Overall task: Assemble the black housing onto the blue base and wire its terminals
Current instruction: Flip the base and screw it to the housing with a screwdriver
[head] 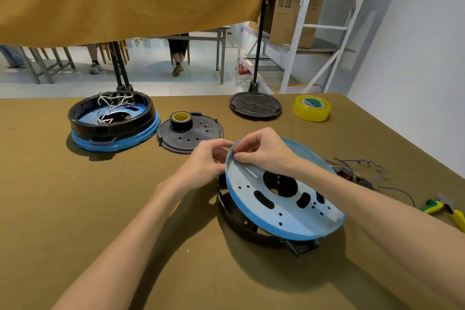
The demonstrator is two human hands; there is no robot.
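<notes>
Olive cloth covers our table (75, 209). Toward 3 o'clock the blue base (284, 199) leans tilted on the black housing (236, 219); our left hand (203, 166) and right hand (264, 151) pinch its 11 o'clock rim.

A workshop: beyond the hand (264, 151) stand a cloth-covered bench (125, 209) with tape rolls (312, 108), metal shelving (302, 33) stacked with cardboard boxes (284, 20), and worktables (201, 40).
</notes>
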